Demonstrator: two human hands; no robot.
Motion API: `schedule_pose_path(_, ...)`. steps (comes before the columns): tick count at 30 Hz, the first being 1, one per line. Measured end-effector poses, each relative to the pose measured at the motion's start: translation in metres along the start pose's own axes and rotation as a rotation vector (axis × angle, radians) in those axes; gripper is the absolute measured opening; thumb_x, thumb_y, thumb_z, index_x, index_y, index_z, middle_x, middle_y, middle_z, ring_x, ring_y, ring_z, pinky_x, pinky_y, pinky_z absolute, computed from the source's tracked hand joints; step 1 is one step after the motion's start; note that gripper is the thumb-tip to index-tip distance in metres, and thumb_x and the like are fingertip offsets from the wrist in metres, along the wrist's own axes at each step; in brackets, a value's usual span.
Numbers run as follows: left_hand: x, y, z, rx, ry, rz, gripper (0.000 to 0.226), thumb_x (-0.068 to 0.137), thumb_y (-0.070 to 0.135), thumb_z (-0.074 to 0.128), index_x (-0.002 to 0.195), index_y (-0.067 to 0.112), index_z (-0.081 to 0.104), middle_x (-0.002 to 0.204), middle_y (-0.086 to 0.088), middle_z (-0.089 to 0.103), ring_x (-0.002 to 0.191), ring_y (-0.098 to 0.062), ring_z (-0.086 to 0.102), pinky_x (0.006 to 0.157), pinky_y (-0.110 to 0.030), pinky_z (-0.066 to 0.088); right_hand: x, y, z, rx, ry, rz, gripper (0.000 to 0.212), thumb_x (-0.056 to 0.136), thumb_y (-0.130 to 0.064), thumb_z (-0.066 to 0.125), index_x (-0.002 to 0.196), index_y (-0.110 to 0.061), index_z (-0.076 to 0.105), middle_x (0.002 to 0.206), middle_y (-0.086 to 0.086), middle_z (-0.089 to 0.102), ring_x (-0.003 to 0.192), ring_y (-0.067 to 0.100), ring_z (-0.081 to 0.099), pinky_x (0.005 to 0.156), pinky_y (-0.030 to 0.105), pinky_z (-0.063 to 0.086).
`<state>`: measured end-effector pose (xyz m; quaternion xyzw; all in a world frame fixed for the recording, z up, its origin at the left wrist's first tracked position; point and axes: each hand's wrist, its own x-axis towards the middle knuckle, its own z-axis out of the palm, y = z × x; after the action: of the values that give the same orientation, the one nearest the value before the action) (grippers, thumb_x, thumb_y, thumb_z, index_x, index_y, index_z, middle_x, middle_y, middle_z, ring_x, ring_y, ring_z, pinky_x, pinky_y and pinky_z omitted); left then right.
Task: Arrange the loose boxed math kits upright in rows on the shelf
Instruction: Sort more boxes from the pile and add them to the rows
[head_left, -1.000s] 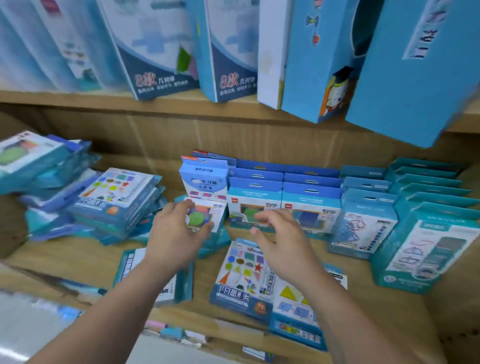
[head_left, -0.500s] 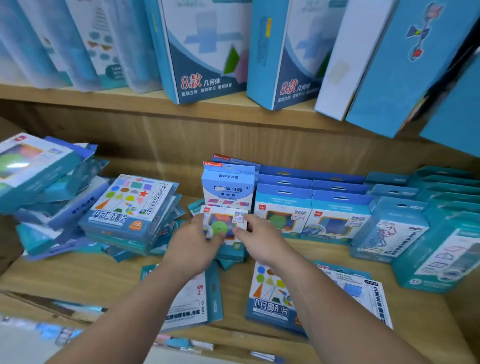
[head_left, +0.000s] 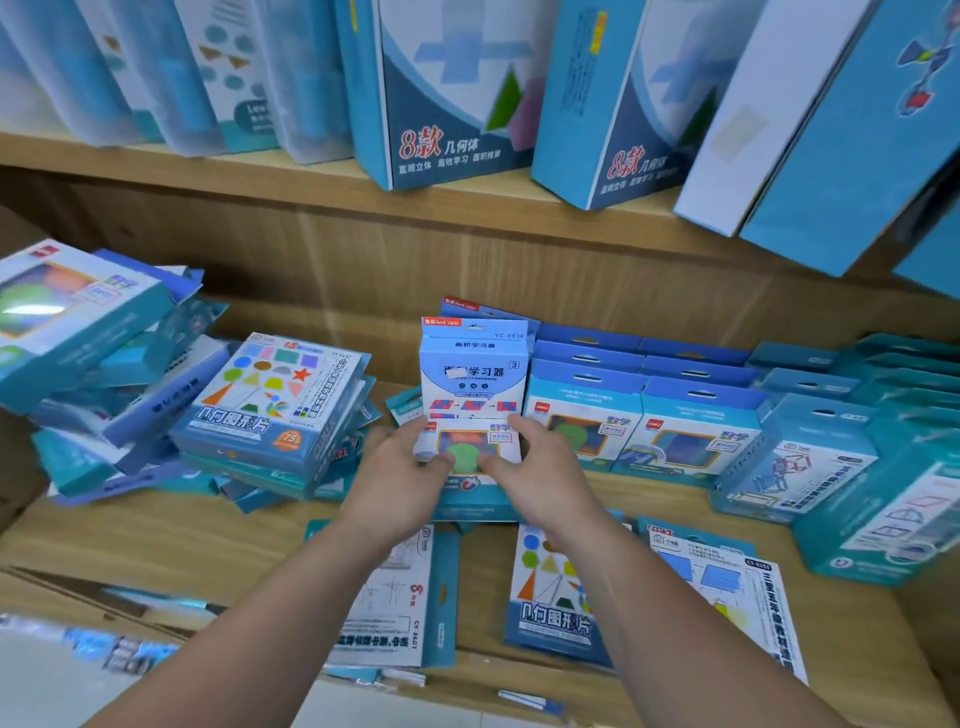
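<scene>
At frame centre the left hand (head_left: 400, 483) and right hand (head_left: 540, 478) hold a kit (head_left: 470, 447) by its sides, fingers curled round it, over the lower shelf (head_left: 156, 540) — shoved back carelessly, it could topple the tall box (head_left: 472, 374) just behind.

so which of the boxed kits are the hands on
The kit showing a green circle, gripped between left hand and right hand; the two matching kits to its right stand untouched.

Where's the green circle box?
Head view, mid lower shelf: the green circle box is held by the left hand and right hand, in front of the taller box.
</scene>
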<state>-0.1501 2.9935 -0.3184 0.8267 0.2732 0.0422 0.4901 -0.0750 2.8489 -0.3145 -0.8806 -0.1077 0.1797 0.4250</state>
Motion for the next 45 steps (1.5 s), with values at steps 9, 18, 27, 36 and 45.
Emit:
schedule_pose_path(9, 0.006, 0.011, -0.006, -0.327, -0.208, -0.202, 0.051, 0.090, 0.024, 0.064, 0.135, 0.046, 0.054, 0.129, 0.009, 0.059, 0.104, -0.015, 0.067, 0.091, -0.035, 0.056, 0.002, 0.004, -0.017, 0.450, -0.122, 0.171, 0.052, 0.086, -0.019, 0.074, 0.136, -0.022, 0.057, 0.120, -0.001, 0.062, 0.087, 0.014, 0.069, 0.063, 0.022, 0.052)
schedule_pose_path(18, 0.019, 0.017, -0.007, -0.134, -0.262, -0.164, 0.056, 0.100, 0.032, 0.052, 0.147, 0.055, 0.031, 0.122, 0.013, 0.064, 0.084, -0.009, 0.062, 0.059, -0.024, 0.047, -0.001, 0.014, -0.064, 0.413, -0.332, 0.185, 0.045, 0.083, -0.004, 0.071, 0.121, -0.029, 0.067, 0.125, 0.009, 0.063, 0.076, 0.022, 0.069, 0.067, 0.031, 0.057)
schedule_pose_path(27, 0.013, 0.007, -0.002, -0.094, -0.168, -0.020, 0.048, 0.096, 0.042, 0.056, 0.136, 0.063, 0.039, 0.141, 0.012, 0.055, 0.116, -0.012, 0.063, 0.099, -0.043, 0.052, -0.028, 0.028, -0.110, 0.414, -0.397, 0.043, 0.067, 0.079, 0.007, 0.067, 0.129, -0.036, 0.058, 0.106, 0.012, 0.071, 0.092, 0.031, 0.072, 0.080, 0.041, 0.057)
schedule_pose_path(36, -0.012, 0.046, 0.022, -0.219, -0.139, 0.206, 0.022, 0.099, 0.040, 0.054, 0.119, 0.046, 0.059, 0.111, 0.012, 0.067, 0.081, -0.004, 0.067, 0.073, -0.029, 0.051, -0.034, 0.030, -0.139, 0.440, -0.076, -0.283, 0.045, 0.082, 0.011, 0.071, 0.115, -0.017, 0.058, 0.115, 0.001, 0.069, 0.099, 0.021, 0.072, 0.079, 0.041, 0.060)
schedule_pose_path(45, -0.007, 0.078, 0.048, -0.259, -0.146, 0.298, 0.022, 0.101, 0.024, 0.055, 0.117, 0.039, 0.050, 0.097, 0.013, 0.067, 0.067, 0.010, 0.061, 0.056, -0.007, 0.043, -0.021, 0.044, -0.124, 0.094, 0.218, -0.283, 0.037, 0.079, -0.011, 0.080, 0.104, -0.029, 0.061, 0.097, -0.013, 0.071, 0.086, 0.006, 0.070, 0.081, 0.039, 0.059)
